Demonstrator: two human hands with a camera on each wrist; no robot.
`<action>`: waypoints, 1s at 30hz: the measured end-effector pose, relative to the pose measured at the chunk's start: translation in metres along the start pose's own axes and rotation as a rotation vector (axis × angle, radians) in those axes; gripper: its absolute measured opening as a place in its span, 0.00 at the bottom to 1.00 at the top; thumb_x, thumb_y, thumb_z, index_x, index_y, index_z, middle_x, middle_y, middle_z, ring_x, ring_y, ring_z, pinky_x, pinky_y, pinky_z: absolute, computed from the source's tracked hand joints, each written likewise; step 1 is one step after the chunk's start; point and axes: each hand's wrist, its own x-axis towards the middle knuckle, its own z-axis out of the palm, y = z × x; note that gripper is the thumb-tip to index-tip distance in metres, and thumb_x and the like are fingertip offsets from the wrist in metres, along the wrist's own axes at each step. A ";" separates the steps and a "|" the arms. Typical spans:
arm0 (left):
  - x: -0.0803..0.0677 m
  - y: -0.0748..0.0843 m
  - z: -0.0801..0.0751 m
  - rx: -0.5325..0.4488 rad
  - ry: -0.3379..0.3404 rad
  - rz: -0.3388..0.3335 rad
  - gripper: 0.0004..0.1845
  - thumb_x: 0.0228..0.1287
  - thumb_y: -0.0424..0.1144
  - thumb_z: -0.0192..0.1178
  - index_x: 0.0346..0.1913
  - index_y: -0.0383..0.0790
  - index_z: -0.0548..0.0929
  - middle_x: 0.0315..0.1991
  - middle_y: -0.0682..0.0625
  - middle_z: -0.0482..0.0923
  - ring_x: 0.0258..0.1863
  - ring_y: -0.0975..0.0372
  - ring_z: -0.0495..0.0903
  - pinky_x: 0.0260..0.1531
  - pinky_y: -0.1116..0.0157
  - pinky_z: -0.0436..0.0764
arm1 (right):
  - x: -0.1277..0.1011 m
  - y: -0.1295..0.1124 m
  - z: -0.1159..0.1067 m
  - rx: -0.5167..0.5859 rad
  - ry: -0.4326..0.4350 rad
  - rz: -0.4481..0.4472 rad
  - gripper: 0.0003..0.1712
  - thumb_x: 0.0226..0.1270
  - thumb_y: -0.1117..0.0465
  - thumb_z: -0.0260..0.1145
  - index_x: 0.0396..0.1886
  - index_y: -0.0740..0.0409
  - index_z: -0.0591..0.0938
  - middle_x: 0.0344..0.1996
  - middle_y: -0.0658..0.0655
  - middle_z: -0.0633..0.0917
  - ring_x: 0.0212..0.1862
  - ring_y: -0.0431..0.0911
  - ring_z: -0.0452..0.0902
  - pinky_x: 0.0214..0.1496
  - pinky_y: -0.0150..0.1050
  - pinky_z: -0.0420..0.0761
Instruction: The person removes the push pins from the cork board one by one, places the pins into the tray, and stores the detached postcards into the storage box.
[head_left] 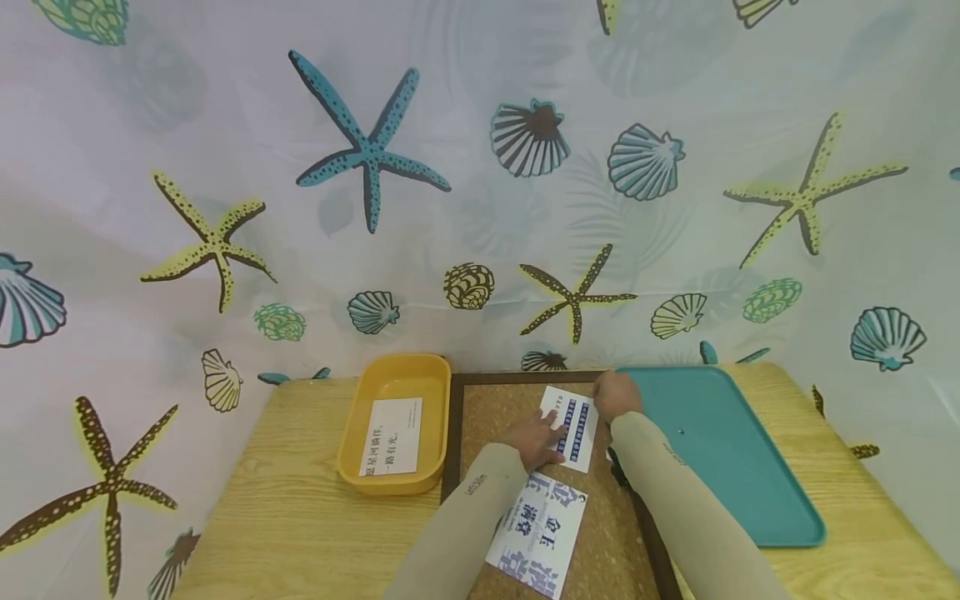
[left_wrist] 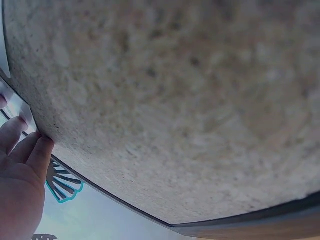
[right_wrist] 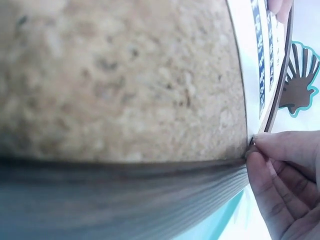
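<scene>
- The small card (head_left: 570,427) lay near the cork board's (head_left: 491,408) far edge.
- The left hand (head_left: 534,439) pressed it flat, fingers straight and together.
- The right hand (head_left: 617,394) pinched something tiny, likely a pin, at the card's far right corner.
- If the pressing fingers slipped, the card could skew before being fixed.
- 2 trays flanked the board on the table: yellow (head_left: 397,373), teal (head_left: 720,450).

A yellow tray (head_left: 352,450) sits on the wooden table (head_left: 285,525), left of the board, holding a white card with black characters (head_left: 392,437). A teal tray (head_left: 750,492) lies to the right. A seashell-and-starfish curtain (head_left: 225,167) hangs behind.
</scene>
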 end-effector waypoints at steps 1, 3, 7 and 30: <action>0.000 0.000 0.000 -0.003 -0.002 -0.002 0.32 0.65 0.59 0.52 0.72 0.62 0.63 0.75 0.55 0.54 0.73 0.58 0.54 0.68 0.60 0.61 | 0.000 -0.001 0.000 -0.001 -0.002 0.002 0.09 0.62 0.71 0.61 0.30 0.63 0.87 0.31 0.60 0.86 0.34 0.52 0.80 0.40 0.49 0.81; 0.000 0.000 -0.001 -0.004 -0.001 0.001 0.32 0.66 0.59 0.52 0.72 0.62 0.63 0.75 0.55 0.54 0.73 0.58 0.54 0.68 0.60 0.60 | -0.001 -0.002 -0.001 -0.002 -0.007 0.006 0.08 0.62 0.71 0.61 0.31 0.63 0.87 0.32 0.60 0.86 0.35 0.52 0.81 0.41 0.49 0.81; 0.000 -0.001 0.000 0.000 0.005 0.002 0.32 0.65 0.59 0.52 0.72 0.62 0.63 0.75 0.55 0.55 0.73 0.59 0.54 0.68 0.60 0.61 | -0.002 -0.004 -0.002 -0.008 -0.024 0.019 0.08 0.62 0.71 0.61 0.31 0.63 0.87 0.30 0.59 0.85 0.33 0.51 0.79 0.41 0.48 0.80; -0.001 -0.001 0.003 -0.014 0.013 0.013 0.31 0.67 0.59 0.50 0.72 0.61 0.63 0.75 0.54 0.53 0.73 0.58 0.54 0.68 0.60 0.60 | 0.000 -0.007 -0.002 -0.115 -0.041 -0.026 0.10 0.66 0.70 0.59 0.28 0.65 0.84 0.24 0.58 0.83 0.28 0.49 0.78 0.34 0.46 0.80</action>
